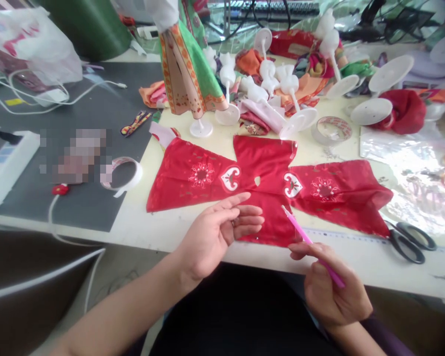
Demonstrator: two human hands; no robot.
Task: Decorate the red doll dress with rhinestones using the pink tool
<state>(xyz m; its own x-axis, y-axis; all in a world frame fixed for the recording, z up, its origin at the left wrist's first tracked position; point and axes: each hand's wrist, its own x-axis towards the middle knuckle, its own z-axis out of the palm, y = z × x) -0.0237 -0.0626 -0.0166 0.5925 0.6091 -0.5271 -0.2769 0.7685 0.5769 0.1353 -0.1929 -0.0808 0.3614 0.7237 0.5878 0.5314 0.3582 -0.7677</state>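
A red satin garment piece [259,212], cross-shaped with a small hole at its middle, lies spread on the table. White heart-shaped motifs [230,179] and flower patterns decorate its two side parts. My left hand [222,227] hovers over its near left part, palm turned sideways, fingers stretched out and apart, with nothing visible in it. At the near right edge, my right hand [335,287] grips a slim pink pen-like tool [300,230]. Its pale tip points up and left, over the red cloth. Whether the tip touches the cloth is unclear.
Black-handled scissors [408,242] and a ruler [341,237] lie by the cloth's right end. Tape rolls [124,173] sit left and behind. A dressed stand [193,74], several white doll-like forms [269,74], fabric scraps and a plastic bag [411,163] crowd the back and right.
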